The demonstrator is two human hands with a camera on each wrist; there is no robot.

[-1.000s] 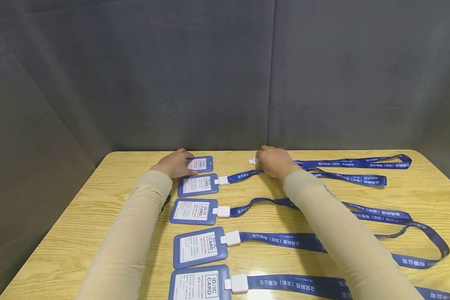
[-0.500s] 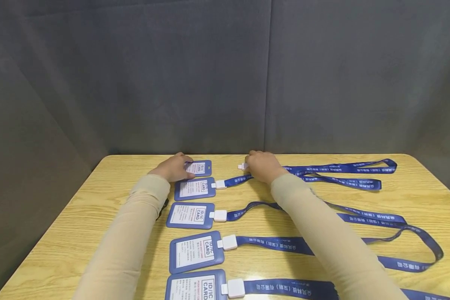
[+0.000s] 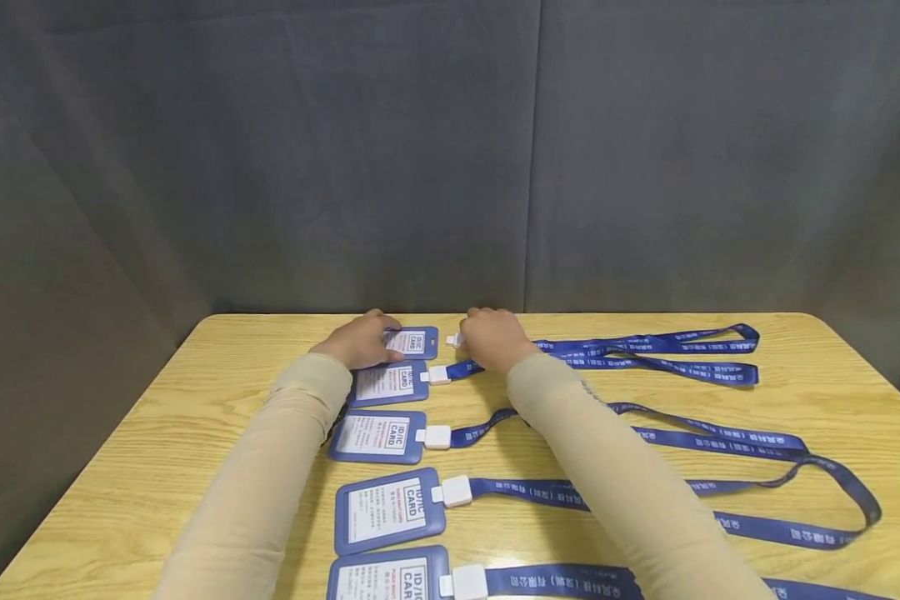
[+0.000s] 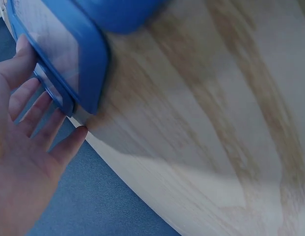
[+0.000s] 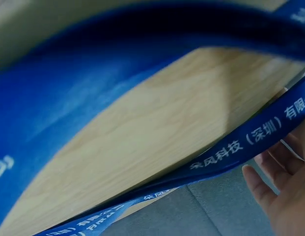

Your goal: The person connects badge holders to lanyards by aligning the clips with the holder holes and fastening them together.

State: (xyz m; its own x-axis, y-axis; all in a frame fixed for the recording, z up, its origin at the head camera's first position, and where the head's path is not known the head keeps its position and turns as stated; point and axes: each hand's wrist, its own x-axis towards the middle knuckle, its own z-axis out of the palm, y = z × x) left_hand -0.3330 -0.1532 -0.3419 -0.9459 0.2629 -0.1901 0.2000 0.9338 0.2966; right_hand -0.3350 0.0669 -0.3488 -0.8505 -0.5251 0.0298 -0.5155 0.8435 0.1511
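Note:
At the far end of a column of blue ID badge holders, my left hand [image 3: 360,342] grips the left end of the farthest badge holder [image 3: 412,342], thumb on the near side and fingers on the far side. Its slotted end faces right. My right hand [image 3: 492,340] pinches the white clip [image 3: 453,340] of a blue lanyard [image 3: 690,342], whose strap trails right across the table. Only a narrow gap separates the clip's tip from the slot. In the right wrist view the printed lanyard strap [image 5: 240,142] runs past curled fingers.
Nearer to me lie several badge holders, such as this badge holder [image 3: 378,436], each joined by a white clip to a lanyard stretching right. The nearest neighbour badge holder [image 3: 390,381] sits just below my left hand. A dark curtain [image 3: 375,167] rises behind the table [image 3: 165,433].
My right hand has moved left, bringing the clip close to the badge holder and dragging its lanyard along. My left hand has shifted slightly right with the badge holder. The head view has shifted a little.

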